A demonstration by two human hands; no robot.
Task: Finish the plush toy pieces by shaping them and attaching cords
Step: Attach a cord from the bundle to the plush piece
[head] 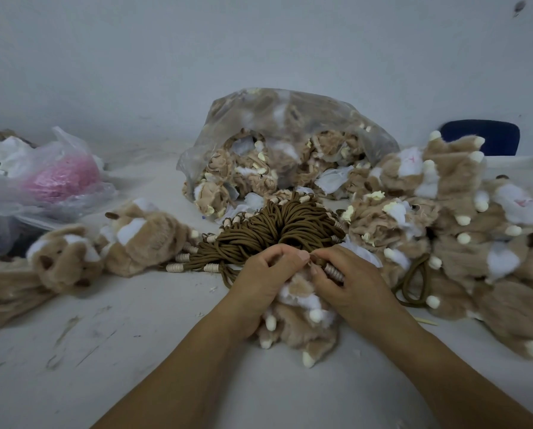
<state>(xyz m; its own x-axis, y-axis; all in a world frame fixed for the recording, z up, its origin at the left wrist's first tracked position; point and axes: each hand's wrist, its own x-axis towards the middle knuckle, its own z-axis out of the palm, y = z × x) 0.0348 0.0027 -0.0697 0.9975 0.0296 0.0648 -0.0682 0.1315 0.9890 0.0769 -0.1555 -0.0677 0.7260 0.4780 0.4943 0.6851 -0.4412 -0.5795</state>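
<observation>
White table (135,351): plush toy (302,328) lengthwise near-to-far, paws (307,360) at near end

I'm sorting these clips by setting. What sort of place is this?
Probably a small toy-finishing workshop: a clear bag stuffed with unfinished plush pieces, a bundle of brown beaded cords, and a pile of plush toys on a scuffed white table.

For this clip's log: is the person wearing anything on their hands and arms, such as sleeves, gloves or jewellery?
Nothing shows. The left hand and right hand are bare, with no gloves, rings or bracelets. The left forearm and right forearm are bare too, with no sleeve, watch or band down to the frame's edge. The visible nails look short and unpainted.
</observation>
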